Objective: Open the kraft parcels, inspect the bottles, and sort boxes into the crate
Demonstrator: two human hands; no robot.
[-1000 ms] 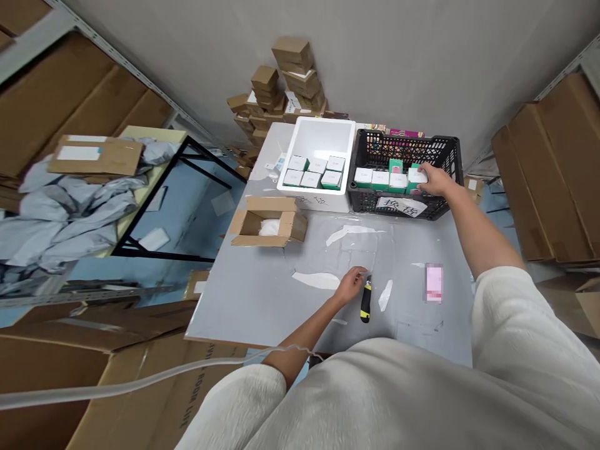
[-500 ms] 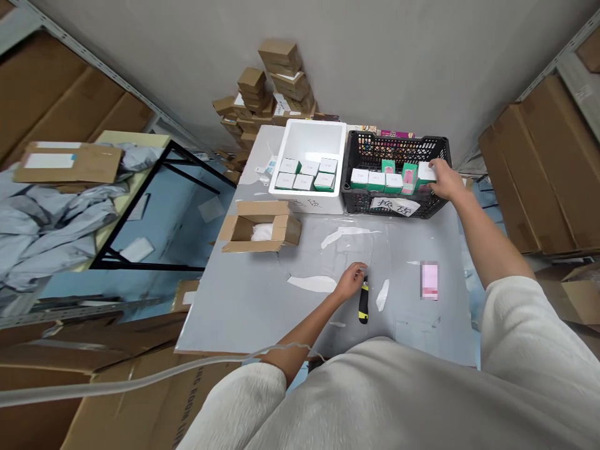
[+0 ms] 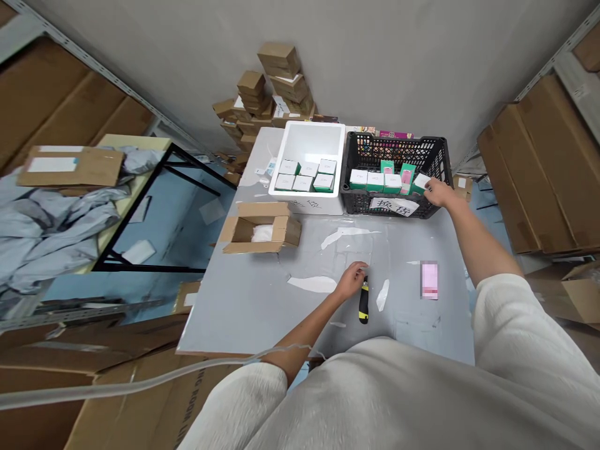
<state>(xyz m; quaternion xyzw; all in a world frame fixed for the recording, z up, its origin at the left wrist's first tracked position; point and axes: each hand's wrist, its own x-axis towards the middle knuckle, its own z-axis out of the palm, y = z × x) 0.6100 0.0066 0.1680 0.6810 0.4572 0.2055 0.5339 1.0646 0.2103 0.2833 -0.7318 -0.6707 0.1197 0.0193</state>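
Observation:
My right hand (image 3: 437,191) is at the right end of a black crate (image 3: 391,203), its fingers on a green and white box (image 3: 421,183) that stands tilted. Several more green and white boxes (image 3: 375,181) stand in a row in that crate. My left hand (image 3: 350,281) rests over the grey table, fingers curled; whether something small is between them cannot be made out. Just beside it lies a black and yellow cutter (image 3: 364,303). Left of the crate, a white foam box (image 3: 309,203) holds several boxes with white tops (image 3: 303,182).
An open cardboard box (image 3: 287,230) with something white inside stands on the table's left part (image 3: 244,300). A pink card (image 3: 430,280) lies at the right. Scraps of white paper (image 3: 312,284) are stuck on the surface. Stacked cartons (image 3: 280,59) stand behind.
My right hand has moved slightly left and down, and the box at its fingers has gone from upright to tilted. My left hand has stayed in place.

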